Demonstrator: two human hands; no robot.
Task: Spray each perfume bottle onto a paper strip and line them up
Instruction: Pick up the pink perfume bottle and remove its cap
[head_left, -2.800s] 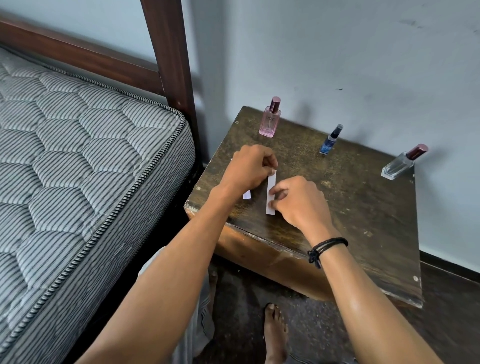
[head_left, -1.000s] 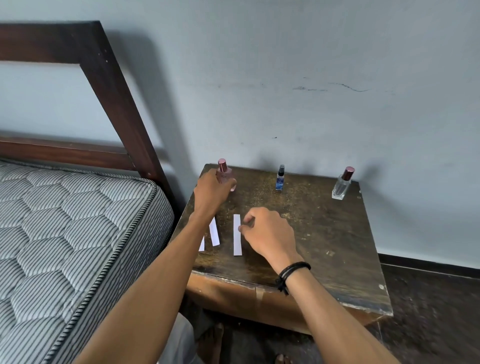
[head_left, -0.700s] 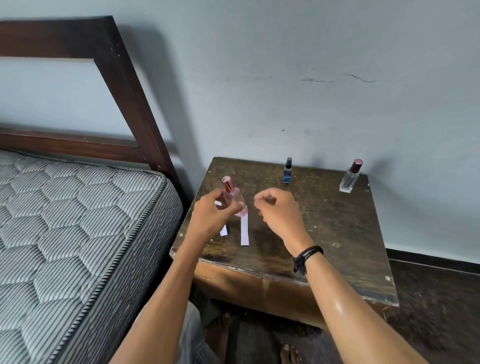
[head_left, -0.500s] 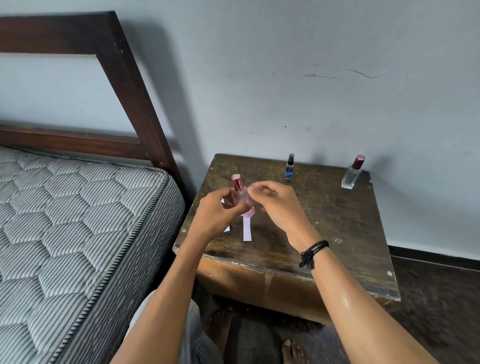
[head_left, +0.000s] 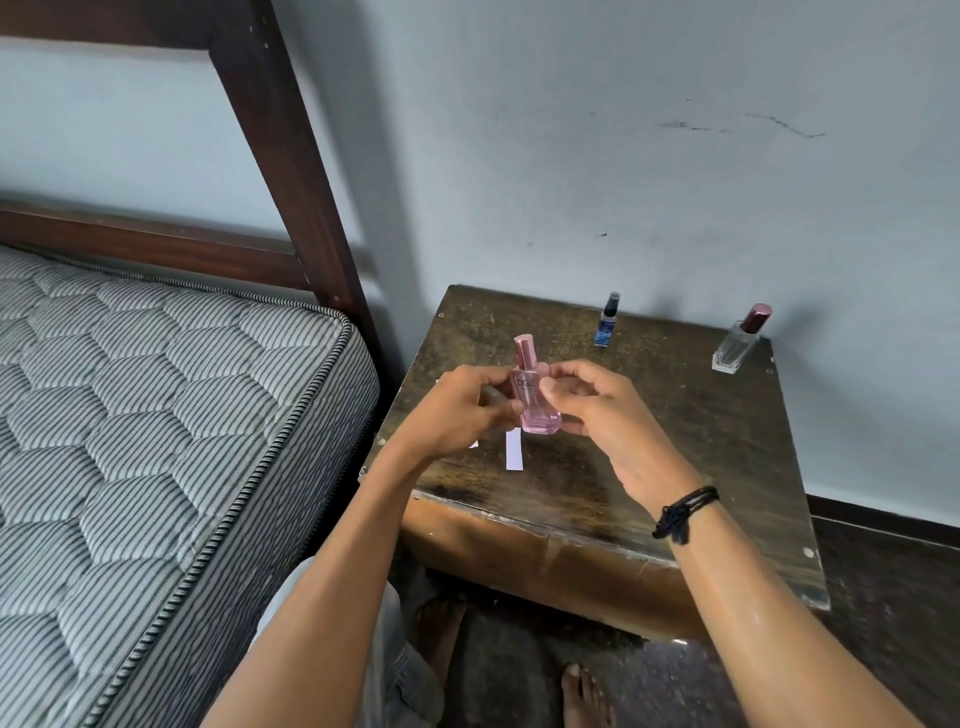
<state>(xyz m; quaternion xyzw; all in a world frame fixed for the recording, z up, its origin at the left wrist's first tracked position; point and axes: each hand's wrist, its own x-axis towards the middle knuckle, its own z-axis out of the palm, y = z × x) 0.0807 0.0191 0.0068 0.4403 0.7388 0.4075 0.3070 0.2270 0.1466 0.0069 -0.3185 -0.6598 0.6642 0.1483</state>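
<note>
The pink perfume bottle (head_left: 535, 400) with its pink cap on is held upright above the wooden side table (head_left: 701, 467). My left hand (head_left: 457, 410) grips its left side and my right hand (head_left: 597, 410) grips its right side. Below the bottle a white paper strip (head_left: 514, 457) lies on the table; the corner of another strip (head_left: 474, 444) shows under my left hand. A small blue bottle (head_left: 607, 326) stands at the back middle. A clear bottle with a dark red cap (head_left: 740, 340) stands at the back right.
A striped quilted mattress (head_left: 156, 426) on a dark wooden bed frame (head_left: 280, 156) lies close to the table's left side. A grey wall (head_left: 623, 156) rises right behind the table. My bare feet (head_left: 584, 696) rest on the dark floor below.
My left hand lifted the pink bottle from the back left of the table toward me. My right hand left the paper strip and closed on the bottle's other side.
</note>
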